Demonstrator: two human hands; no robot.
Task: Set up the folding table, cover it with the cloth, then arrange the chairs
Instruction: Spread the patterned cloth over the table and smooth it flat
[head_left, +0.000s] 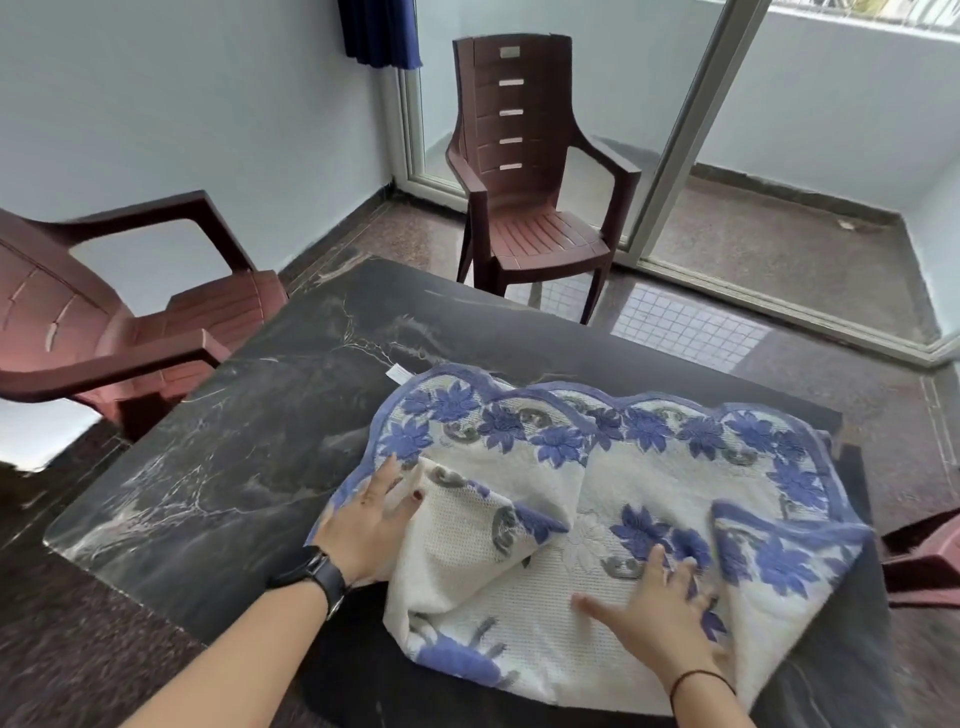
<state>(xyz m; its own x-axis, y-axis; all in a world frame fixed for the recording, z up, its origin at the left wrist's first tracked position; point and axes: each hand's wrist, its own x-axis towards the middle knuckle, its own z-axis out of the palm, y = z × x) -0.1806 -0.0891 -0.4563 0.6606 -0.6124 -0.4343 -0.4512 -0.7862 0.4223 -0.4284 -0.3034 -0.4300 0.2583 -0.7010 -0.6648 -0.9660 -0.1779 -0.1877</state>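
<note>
The cloth (597, 514) sits bunched and half folded on the near right part of the dark tabletop (249, 447). Left hand (371, 525) lies flat on its left edge, right hand (657, 605) presses on top, fingers spread. Brown chairs stand beyond (524, 171) and left (119, 317).

- One camera sat on the person's head.
- It looked forward and down, close over the table (218, 441).
- Its wide view reached the far chair (524, 171).
</note>
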